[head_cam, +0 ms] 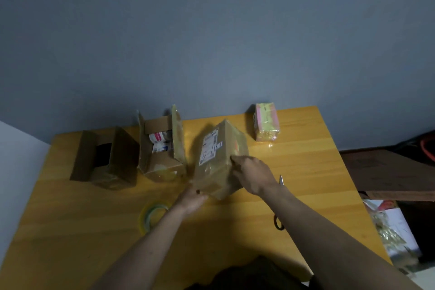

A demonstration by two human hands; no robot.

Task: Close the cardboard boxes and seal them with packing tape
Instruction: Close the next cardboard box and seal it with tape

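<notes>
Person at yellow table (306, 172), both hands on centre box (221, 155). Box is closed, tilted up off table w/ near end lower, shipping label on its upper-left face, surface glossy, prob. taped already.

Left hand (191, 199): at near-left lower corner of that box, fingers seem to cup under it; blurred, exact grip can't be told. Right hand (253, 174): lies on right side face, fingers fairly straight, pressing/steadying, poss. smoothing tape.

Progress (judged):
- Centre box: shut, sealing looks near done or in final press-down.
- Far-right box (266, 122): pale pink/yellow, glossy, looks closed + taped, set aside by far edge.
- Open box w/ contents (161, 148): flaps up, white/red items inside; not closed.
- Dark open box (106, 158) at left: flaps out, dark interior; not closed.
So approx. half done; 2 left to shut + tape.

Count:
- Boxes: 4 (2 closed, 2 open).
- Tape roll (153, 215): 1, clear/yellowish, flat on table near left forearm.
- Scissors (280, 205): 1 pr, on table, partly behind right forearm.
- Hands: 2, neither holding tape or scissors.
</notes>
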